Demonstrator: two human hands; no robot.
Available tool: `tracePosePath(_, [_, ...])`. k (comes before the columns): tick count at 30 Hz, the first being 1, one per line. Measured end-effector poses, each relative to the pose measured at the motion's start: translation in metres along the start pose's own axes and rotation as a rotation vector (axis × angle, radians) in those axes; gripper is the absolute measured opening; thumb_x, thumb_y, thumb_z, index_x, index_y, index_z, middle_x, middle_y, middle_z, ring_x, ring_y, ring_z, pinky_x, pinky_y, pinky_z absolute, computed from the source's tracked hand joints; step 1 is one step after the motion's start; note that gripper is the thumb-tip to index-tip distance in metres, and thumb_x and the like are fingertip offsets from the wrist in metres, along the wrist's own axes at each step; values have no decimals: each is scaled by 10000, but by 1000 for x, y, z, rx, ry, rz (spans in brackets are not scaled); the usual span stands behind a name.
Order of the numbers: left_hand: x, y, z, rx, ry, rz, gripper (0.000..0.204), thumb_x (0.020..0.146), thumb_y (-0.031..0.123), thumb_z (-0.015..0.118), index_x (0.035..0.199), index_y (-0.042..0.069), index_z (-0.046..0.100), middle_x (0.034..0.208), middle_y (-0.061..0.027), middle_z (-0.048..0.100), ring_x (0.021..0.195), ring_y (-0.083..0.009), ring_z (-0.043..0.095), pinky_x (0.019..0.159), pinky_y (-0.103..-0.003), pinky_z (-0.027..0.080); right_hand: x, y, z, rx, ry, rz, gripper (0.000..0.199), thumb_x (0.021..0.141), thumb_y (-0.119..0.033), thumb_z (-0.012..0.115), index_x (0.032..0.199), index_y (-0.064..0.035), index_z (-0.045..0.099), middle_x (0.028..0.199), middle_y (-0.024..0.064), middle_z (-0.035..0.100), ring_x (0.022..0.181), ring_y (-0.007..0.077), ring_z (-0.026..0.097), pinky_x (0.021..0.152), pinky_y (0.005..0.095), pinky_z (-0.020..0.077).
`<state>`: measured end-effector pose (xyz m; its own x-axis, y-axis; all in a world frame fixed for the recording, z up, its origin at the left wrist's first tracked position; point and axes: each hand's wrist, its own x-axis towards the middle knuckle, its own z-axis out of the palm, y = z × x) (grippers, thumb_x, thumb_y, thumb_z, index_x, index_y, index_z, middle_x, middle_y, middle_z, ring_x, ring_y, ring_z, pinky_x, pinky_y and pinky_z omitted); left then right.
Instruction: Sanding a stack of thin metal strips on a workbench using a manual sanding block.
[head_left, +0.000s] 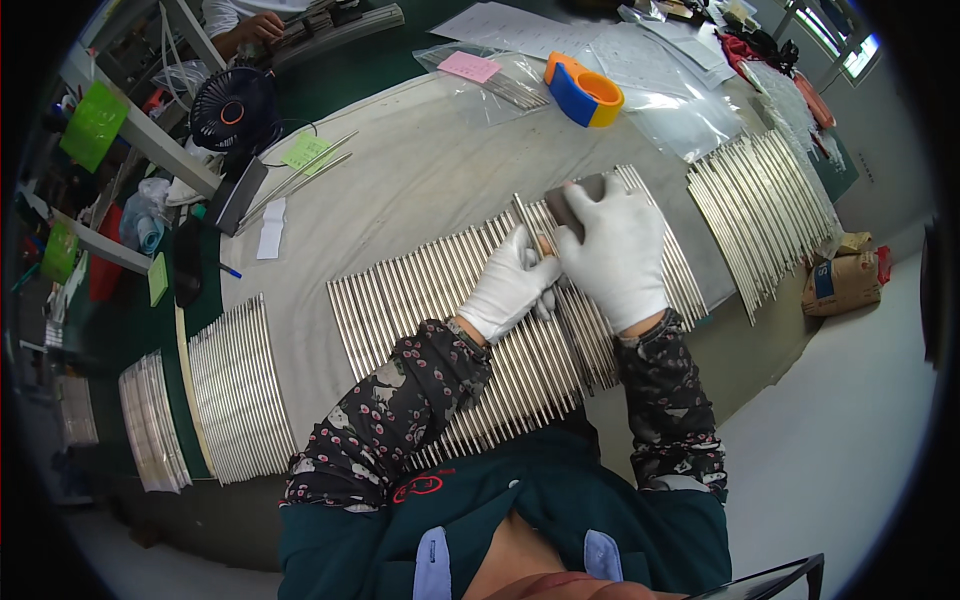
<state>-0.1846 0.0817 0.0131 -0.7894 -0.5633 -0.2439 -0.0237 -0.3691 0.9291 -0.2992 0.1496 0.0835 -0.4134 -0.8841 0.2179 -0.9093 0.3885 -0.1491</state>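
Observation:
Both my hands wear white gloves, one bare fingertip showing on the left. My left hand [508,287] is closed around a thin metal rod [520,208], whose upper end sticks out past the fingers. Just right of it, my right hand [620,252] grips a dark grey flat block [583,193] from above; its fingers partly cover the block. Whether the block touches the rod is hidden by the gloves. Beneath both hands spreads a wide row of silvery metal rods [385,305], laid side by side on a pale sheet [300,240].
More rod rows lie right [765,215] and left [242,390], with a wrapped bundle [155,420] farther left. Beyond stand a blue-and-orange tape ring [583,92], plastic bags [490,75] and papers [520,28]. A black fan [232,108] is far left; another person's hand [262,28] shows behind it.

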Motion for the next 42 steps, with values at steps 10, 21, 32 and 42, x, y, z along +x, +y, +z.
tracePosePath(10, [-1, -3, 0, -22, -19, -36, 253, 931, 35, 552, 1140, 0, 414, 742, -53, 600, 468, -88, 555, 378, -216, 469, -5, 15, -1, -1, 66, 102, 490, 721, -258, 705, 1181, -95, 667, 1137, 255, 604, 935, 379, 610, 836, 450, 497])
tracePosePath(21, [3, -5, -1, -10, -9, 56, 232, 922, 14, 557, 1121, 46, 442, 788, -82, 629, 462, -105, 561, 386, -216, 468, -8, -16, -2, 239, 175, -338, 496, 717, -253, 713, 1184, -98, 656, 1199, 283, 571, 987, 395, 600, 877, 440, 484])
tracePosePath(32, [3, -1, 2, -10, 42, -56, 253, 894, 12, 582, 1080, 3, 410, 704, -82, 604, 439, -123, 567, 360, -253, 479, 4, 30, 21, 21, 340, -64, 485, 723, -276, 715, 1169, -91, 666, 1158, 256, 598, 938, 387, 622, 820, 435, 515])
tracePosePath(42, [3, 21, 11, 1094, 363, -30, 741, 856, 188, 602, 1438, -90, 235, 644, -206, 624, 608, -330, 661, 594, -427, 543, -68, 77, 10, 342, 259, -13, 520, 749, -150, 729, 1238, -13, 620, 1286, 231, 548, 1073, 354, 561, 963, 416, 446])
